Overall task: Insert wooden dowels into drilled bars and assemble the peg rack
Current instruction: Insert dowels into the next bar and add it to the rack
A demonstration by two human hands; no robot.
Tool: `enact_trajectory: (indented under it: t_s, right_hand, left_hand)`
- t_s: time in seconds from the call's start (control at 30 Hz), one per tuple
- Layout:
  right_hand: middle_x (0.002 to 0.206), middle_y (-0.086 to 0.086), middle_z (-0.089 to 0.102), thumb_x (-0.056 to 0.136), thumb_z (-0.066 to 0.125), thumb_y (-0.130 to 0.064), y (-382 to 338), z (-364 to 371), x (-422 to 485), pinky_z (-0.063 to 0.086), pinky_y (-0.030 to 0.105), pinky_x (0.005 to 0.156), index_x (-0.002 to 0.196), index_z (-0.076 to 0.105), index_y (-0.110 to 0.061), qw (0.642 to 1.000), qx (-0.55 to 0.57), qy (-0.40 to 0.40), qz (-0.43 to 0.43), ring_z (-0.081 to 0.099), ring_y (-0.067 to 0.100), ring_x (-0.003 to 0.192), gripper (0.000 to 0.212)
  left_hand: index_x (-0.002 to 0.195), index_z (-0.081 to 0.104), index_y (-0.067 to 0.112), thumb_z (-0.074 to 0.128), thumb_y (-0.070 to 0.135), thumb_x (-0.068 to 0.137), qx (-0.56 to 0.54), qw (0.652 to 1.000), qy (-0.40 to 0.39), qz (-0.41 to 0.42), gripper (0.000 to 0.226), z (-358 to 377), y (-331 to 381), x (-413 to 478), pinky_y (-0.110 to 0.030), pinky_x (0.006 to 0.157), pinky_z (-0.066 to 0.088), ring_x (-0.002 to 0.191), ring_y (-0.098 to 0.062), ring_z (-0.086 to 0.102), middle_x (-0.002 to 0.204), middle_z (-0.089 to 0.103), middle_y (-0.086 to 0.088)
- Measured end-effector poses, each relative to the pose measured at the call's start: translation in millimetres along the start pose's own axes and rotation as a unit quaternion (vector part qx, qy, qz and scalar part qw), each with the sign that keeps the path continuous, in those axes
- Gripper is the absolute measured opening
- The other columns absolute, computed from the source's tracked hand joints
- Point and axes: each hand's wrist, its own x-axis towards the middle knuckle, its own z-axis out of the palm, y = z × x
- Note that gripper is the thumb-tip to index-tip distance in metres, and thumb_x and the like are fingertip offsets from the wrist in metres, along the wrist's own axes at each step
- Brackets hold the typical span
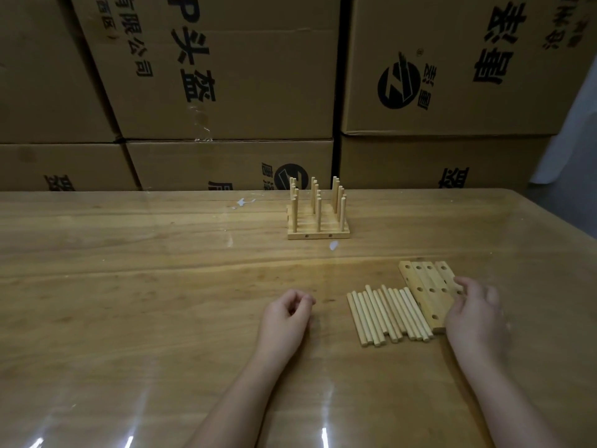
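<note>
right hand (475, 315) lies with fingers over the right edge of the pale drilled wooden bars (426, 291); a pinch cannot be confirmed. left hand (287, 313) rests loosely curled, empty, on the glossy wooden table (129, 286). advised: draw one bar clear, holes up, before seating the pale round wooden dowels (384, 315) lying just beside. finished peg rack (318, 218) stands beyond.

Dim, glare streaks on table (129, 286), edges warped
</note>
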Motion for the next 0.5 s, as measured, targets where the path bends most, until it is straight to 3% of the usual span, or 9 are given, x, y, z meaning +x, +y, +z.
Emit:
enact_trajectory:
  t_s: [0.2, 0.27, 0.37, 0.5]
  right_hand:
    - [0.127, 0.009, 0.043, 0.092, 0.048, -0.006, 3.0, 1.7, 3.0, 0.048, 0.052, 0.085, 0.118, 0.054, -0.020, 0.997, 0.068, 0.030, 0.007, 0.054, 0.032, 0.101, 0.030]
    - [0.128, 0.007, 0.041, 0.093, 0.047, -0.007, 3.9, 2.3, 6.1, 0.051, 0.042, 0.076, 0.116, 0.054, -0.019, 0.987, 0.148, 0.059, 0.015, 0.055, 0.025, 0.093, 0.027]
    - [0.125, 0.000, 0.041, 0.095, 0.046, -0.009, 0.1, 0.7, 8.1, 0.044, 0.024, 0.073, 0.113, 0.055, -0.021, 0.952, 0.293, 0.083, 0.037, 0.051, 0.013, 0.094, 0.024]
    - [0.119, -0.005, 0.043, 0.095, 0.043, -0.006, -16.0, -0.5, -4.4, 0.041, 0.014, 0.073, 0.104, 0.057, -0.022, 0.927, 0.362, 0.093, -0.037, 0.052, 0.008, 0.095, 0.023]
  left_hand:
    - [0.077, 0.065, 0.023, 0.055, 0.024, 0.092, 0.001, 1.000, 0.002, -0.006, 0.019, 0.8, -3.2, 1.0, -0.027, 0.058, 0.044, 0.051, -0.006, 0.051, 0.054, 0.058, 0.007]
    - [0.077, 0.065, 0.024, 0.054, 0.026, 0.092, 0.004, 1.000, -0.002, -0.005, 0.019, 0.5, -3.4, 0.5, -0.028, 0.059, 0.045, 0.052, -0.006, 0.053, 0.055, 0.059, 0.008]
    - [0.077, 0.065, 0.025, 0.054, 0.025, 0.092, 0.010, 1.000, -0.002, -0.001, 0.019, 0.4, -2.9, -0.1, -0.028, 0.059, 0.045, 0.052, -0.006, 0.053, 0.053, 0.059, 0.011]
    - [0.077, 0.065, 0.024, 0.055, 0.023, 0.092, 0.003, 1.000, -0.013, -0.002, 0.019, 0.0, 1.9, -3.2, -0.024, 0.048, 0.044, 0.048, -0.007, 0.053, 0.052, 0.059, 0.009]
